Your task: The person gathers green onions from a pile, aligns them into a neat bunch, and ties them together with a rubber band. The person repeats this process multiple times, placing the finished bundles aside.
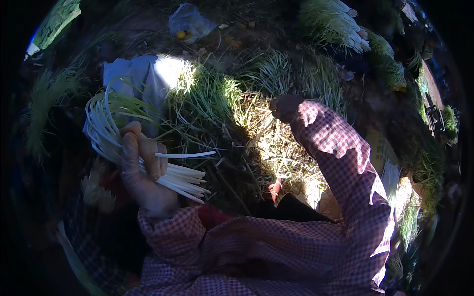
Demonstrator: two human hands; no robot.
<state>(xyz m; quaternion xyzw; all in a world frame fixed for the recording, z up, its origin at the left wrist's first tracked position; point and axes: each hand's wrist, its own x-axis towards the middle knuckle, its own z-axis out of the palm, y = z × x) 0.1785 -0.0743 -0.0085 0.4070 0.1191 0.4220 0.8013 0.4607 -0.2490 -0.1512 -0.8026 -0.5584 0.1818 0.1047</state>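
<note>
My left hand [146, 170], in what looks like a thin clear glove, is closed around a bundle of long, pale garlic-chive-like stalks [185, 181]. Their white ends point right, while the greener ends curl over at the upper left. One stalk [196, 154] sticks out apart from the bundle. My right hand [287, 107] reaches forward in shadow at the lower edge of a pile of green leafy stalks [274, 74]; its fingers are too dark to make out. Sunlit dry straw [276, 140] lies below and left of it.
A clear plastic bag [190, 26] with yellow items lies at the top. A grey-white sheet [139, 72] is behind the held bundle. More bundles of pale-ended stalks [340, 27] lie at the upper right. Another person's plaid clothing [89, 236] seems to show at lower left.
</note>
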